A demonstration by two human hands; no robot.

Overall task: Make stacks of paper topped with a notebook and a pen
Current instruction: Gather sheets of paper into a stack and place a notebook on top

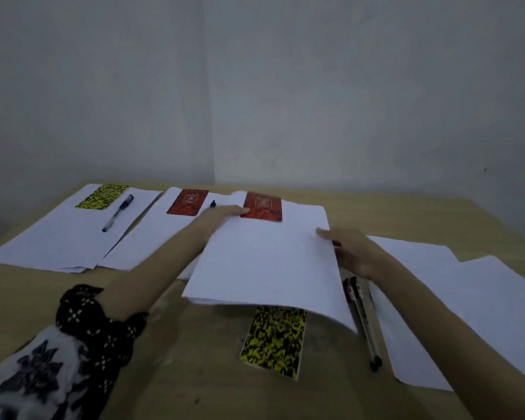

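At the near edge of the table we see a yellow notebook lying flat, its far end tucked under the lifted paper. Just right of it lie two pens side by side, and right again are loose sheets spread on the wood.

In the middle we hold a paper stack between both hands, its near edge raised off the table. Our right hand grips the stack's right edge, thumb on top and the other fingers hidden beneath. Our left hand reaches to the stack's far left corner, its fingertips touching the near left corner of a red notebook that rests on the far end of the stack; we cannot tell whether those fingers pinch the paper or merely press.

Farther left, a second stack carries another red book and a pen tip showing past the left hand. At far left, a third stack bears a yellow book and a capped pen.
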